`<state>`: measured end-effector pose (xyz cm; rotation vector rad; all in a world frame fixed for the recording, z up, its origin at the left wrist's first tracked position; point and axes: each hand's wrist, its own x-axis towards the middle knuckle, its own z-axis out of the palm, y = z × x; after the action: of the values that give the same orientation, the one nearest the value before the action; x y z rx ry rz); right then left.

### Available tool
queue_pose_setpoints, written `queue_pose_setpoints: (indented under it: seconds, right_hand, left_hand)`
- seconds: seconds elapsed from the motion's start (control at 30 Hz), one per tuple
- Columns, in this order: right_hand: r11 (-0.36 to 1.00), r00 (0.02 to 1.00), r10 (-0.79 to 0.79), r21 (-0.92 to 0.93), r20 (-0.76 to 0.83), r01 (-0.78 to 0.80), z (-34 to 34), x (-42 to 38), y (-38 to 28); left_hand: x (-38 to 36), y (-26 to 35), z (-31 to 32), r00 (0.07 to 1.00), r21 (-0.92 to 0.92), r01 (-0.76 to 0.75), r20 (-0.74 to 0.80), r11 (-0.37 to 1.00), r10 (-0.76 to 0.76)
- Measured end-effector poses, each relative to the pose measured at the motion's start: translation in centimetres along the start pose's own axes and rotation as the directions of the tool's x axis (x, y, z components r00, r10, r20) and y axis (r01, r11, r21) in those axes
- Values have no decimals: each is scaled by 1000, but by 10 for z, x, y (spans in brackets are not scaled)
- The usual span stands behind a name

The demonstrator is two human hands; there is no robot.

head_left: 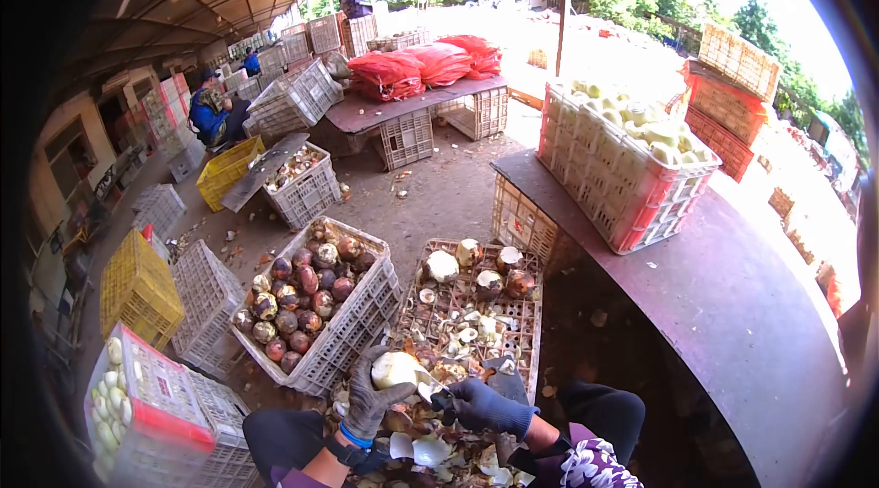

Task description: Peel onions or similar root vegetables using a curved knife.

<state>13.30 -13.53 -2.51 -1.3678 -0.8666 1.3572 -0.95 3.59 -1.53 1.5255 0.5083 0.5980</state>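
Note:
My left hand (369,396), in a grey work glove, is wrapped round a large onion (397,369) whose outer skin is off, leaving it mostly white. Against the onion's right side is a small knife (445,396), gripped in my right hand (493,406), which wears a dark blue glove. The blade is partly hidden by a piece of the onion. Just beyond my hands, an upturned slatted crate (526,339) bears peeled and part-peeled onions (442,266) and loose scraps. Skins and white layers (430,450) lie heaped below my hands.
A crate (385,291) of unpeeled reddish-brown onions (307,291) stands front left. Peeled onions fill a tall crate (632,190) on the table (732,305) at right. Red sacks (430,64) lie on a farther table. A seated person (215,113) is at far left among crates.

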Motion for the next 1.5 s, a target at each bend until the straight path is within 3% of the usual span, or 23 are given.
queue_pose_setpoints:
  seconds: [0.07,0.13,0.2,0.27,0.33,0.43,0.53,0.67,0.77,0.8,0.87,1.0,1.27,1.37,1.47,1.5]
  right_hand:
    - [996,1000,24,89,2,-24,4,-1,-5]
    - [985,1000,6,172,0,-5,10,-6,-16]
    - [998,1000,24,63,-20,-23,9,-4,-16]
    - [994,998,5,-112,-67,-12,7,2,-9]
    - [938,990,-65,-346,-128,17,8,12,7]
    - [950,944,-225,-270,-240,157,19,11,16]
    - [810,758,-527,-497,-384,311,14,16,5]
    - [796,839,-456,-557,-296,236,13,12,-11]
    - [677,743,-627,-636,-234,371,10,23,6]
    - [685,775,-588,-652,-231,325,9,22,9]
    - [692,833,-504,-684,-228,232,10,15,3]
    - [690,849,-488,-685,-201,234,9,9,-2]
    - [701,851,-465,-689,-244,186,8,10,3]
    - [733,891,-377,-670,-254,119,8,7,-2]
    - [896,812,-445,-190,-378,402,13,22,16]
    - [910,817,-414,-149,-400,388,12,23,20]
  left_hand:
    - [-1,4,1,997,-88,82,-1,993,-83]
    - [1,-4,-2,998,-135,67,-2,989,-68]
    - [4,-8,-3,1000,-118,5,-9,993,-6]
    - [2,3,2,996,-116,30,-77,993,-39]
    - [4,2,0,991,-131,38,-121,991,-54]
    - [13,-14,-13,989,-183,31,-134,983,-57]
    - [5,-12,-6,990,-120,65,-119,991,-80]
    - [-6,-1,11,998,-32,48,33,998,-47]
    - [-10,3,11,984,-131,168,72,977,-160]
    - [-10,2,10,978,-156,201,92,967,-188]
    - [-10,-6,9,993,-37,81,84,996,-78]
    - [-10,-27,9,990,141,-81,127,987,63]
    - [-16,-18,15,990,166,-41,137,985,18]
    - [-15,-9,17,988,124,-13,152,992,-6]
    - [-17,-8,14,988,71,28,151,997,-38]
    - [-17,-8,12,988,54,41,147,998,-49]
